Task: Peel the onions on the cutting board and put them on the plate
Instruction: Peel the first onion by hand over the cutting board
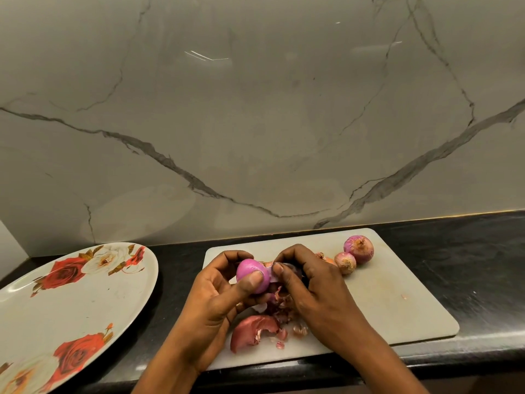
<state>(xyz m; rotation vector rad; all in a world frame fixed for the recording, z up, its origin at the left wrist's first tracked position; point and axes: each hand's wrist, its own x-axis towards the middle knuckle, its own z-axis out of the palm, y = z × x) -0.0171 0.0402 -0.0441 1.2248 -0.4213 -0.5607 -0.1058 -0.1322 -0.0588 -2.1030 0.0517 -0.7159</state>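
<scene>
Round pink onion (251,275) mid-peel, just above the pale grey cutting board (397,294)
Both grips clamped: left hand (216,291) wraps it, right hand (312,285) pinches its skin; two unpeeled red onions (358,248) sit at the board's far-right corner.

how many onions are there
3: a part-peeled onion in the left hand, two unpeeled onions on the board, far right; another may hide behind the right hand.

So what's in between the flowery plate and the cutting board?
Just a bare strip of black counter separates plate and cutting board, shown in the head view; the left forearm crosses over it nearer the front.
</scene>
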